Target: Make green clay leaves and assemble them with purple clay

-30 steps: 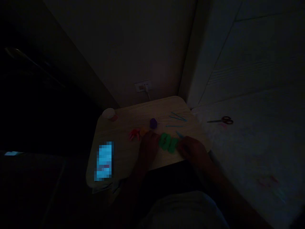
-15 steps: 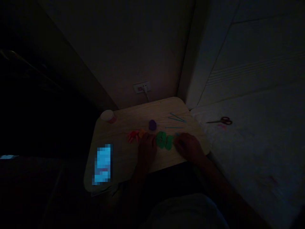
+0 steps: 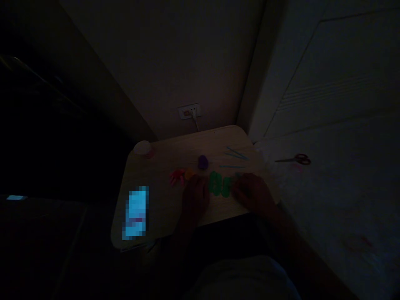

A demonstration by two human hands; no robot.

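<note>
Green clay-like pieces (image 3: 215, 183) with grooved, rounded lobes lie flat on the small wooden table. Beside their left edge rests my left hand (image 3: 196, 193), its fingers curled down; whether anything is in them is too dark to tell. My right hand (image 3: 250, 191) is closed in a pinch at the right end of the green pieces. A blue, pen-like tool (image 3: 238, 174) sticks out from it, mostly hidden by the fingers. Left of my left hand are an orange lump (image 3: 189, 173) and a red, fingered piece (image 3: 177, 176). A purple lump (image 3: 203, 162) lies just behind.
Several thin blue sticks (image 3: 231, 166) lie at the table's (image 3: 162, 216) back right. A pale-lidded tub (image 3: 143, 148) stands at the back left, a lit, blurred-out screen (image 3: 136, 213) at the front left. Scissors (image 3: 295, 160) lie on the white surface to the right.
The view shifts slightly. My right hand turns a little, so the blue tool's end shows less than a second ago. My left hand stays beside the green pieces.
</note>
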